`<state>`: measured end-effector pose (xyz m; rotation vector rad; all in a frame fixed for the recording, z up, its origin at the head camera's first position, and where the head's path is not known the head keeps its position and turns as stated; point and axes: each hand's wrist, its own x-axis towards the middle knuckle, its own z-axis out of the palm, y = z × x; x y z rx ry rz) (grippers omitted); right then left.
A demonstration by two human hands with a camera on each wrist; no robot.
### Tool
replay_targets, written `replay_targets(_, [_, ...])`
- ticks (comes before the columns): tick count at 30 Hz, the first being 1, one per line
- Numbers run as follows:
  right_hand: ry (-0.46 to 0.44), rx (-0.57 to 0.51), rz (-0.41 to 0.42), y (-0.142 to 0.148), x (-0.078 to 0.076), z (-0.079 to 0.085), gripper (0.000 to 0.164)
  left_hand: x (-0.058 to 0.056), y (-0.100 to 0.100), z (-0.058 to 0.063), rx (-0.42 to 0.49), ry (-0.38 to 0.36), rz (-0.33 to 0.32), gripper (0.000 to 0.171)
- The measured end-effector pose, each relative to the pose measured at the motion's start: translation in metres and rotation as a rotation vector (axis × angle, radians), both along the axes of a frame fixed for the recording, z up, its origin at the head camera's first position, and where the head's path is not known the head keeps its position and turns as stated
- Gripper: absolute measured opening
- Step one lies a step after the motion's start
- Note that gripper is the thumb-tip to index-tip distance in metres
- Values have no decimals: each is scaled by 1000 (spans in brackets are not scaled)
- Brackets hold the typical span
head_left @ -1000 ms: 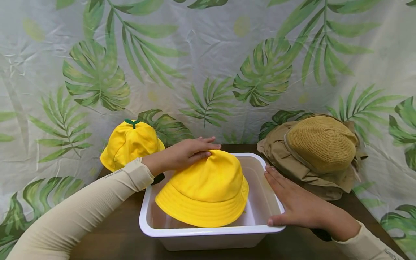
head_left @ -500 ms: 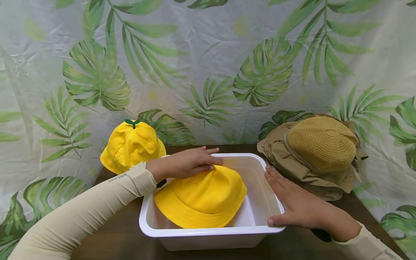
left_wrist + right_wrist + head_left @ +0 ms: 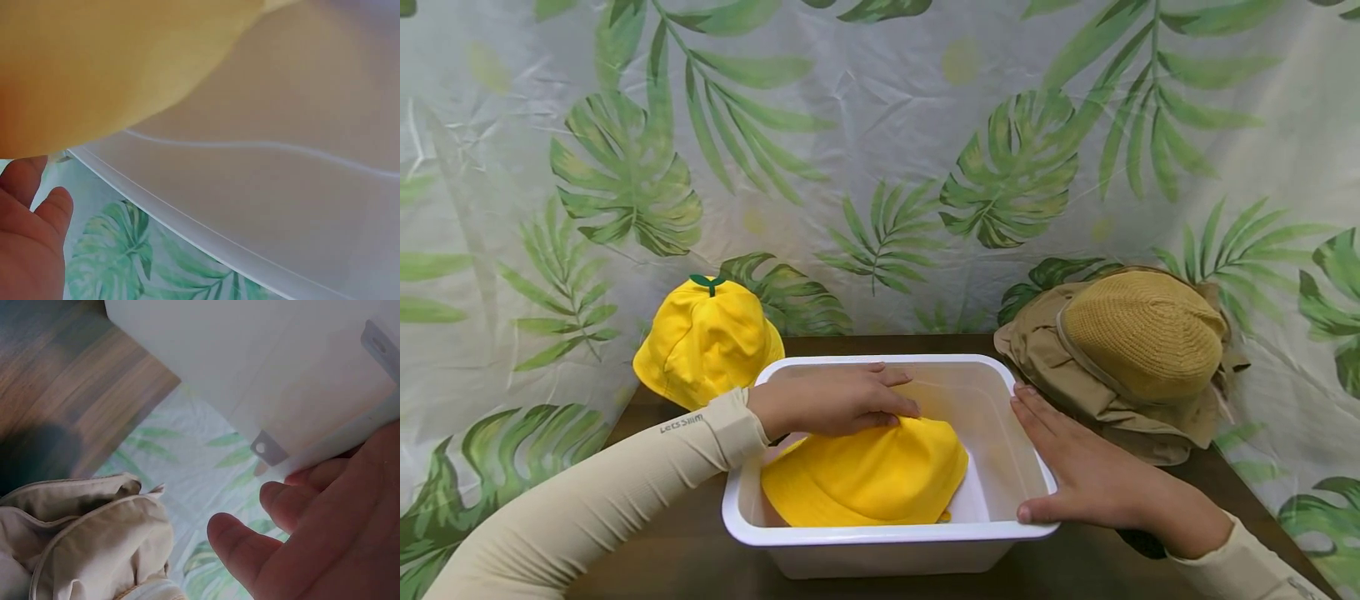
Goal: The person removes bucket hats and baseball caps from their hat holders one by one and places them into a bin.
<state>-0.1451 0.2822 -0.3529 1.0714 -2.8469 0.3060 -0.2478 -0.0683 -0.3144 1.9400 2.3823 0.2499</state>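
Yellow hat [image 3: 876, 479] sank lower in tub [image 3: 891, 534]; left grip [image 3: 850, 402] pinches it; right grip [image 3: 1078, 473] spread

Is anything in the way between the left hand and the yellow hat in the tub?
Nothing visible is in the way: the left hand touches the top of the yellow hat, inside the white tub. The sprout-topped hat sits outside the tub.

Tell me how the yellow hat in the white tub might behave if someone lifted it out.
The yellow hat would probably flop, since its crown sags into soft folds. It's likely light for its size, as it looks like plain cloth. It seems unlikely to roll, given its flared brim.
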Motion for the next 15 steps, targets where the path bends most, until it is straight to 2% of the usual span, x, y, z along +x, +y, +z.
replay_targets(9, [-6, -3, -9, -1, 1, 0, 116, 13, 2, -3, -55, 85, -57, 31])
replay_targets(11, [-14, -3, -13, -1, 1, 0, 117, 16, 3, -3, -82, 44, -63, 31])
replay_targets(15, [-23, -4, -13, -1, 0, 0, 117, 20, 5, -5, -141, -86, -18, 35])
